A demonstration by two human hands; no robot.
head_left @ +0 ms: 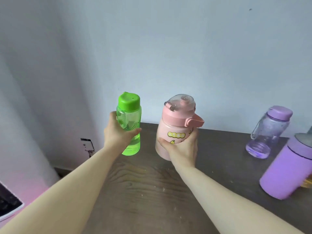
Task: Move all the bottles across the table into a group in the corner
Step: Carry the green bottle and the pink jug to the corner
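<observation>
Carrying two bottles toward the desk's far left corner

My left grip (118,132) clamps the green bottle (129,125), my right grip (182,149) the pink bottle (175,127), both near the far left corner; I should set them down upright, close together, before fetching the purple ones.

Soft, even daylight; wide-angle bending and blur at edges.

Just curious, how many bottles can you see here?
4: a green bottle in the left hand, a pink bottle in the right hand, two purple ones at right. More may lie outside view.
</observation>
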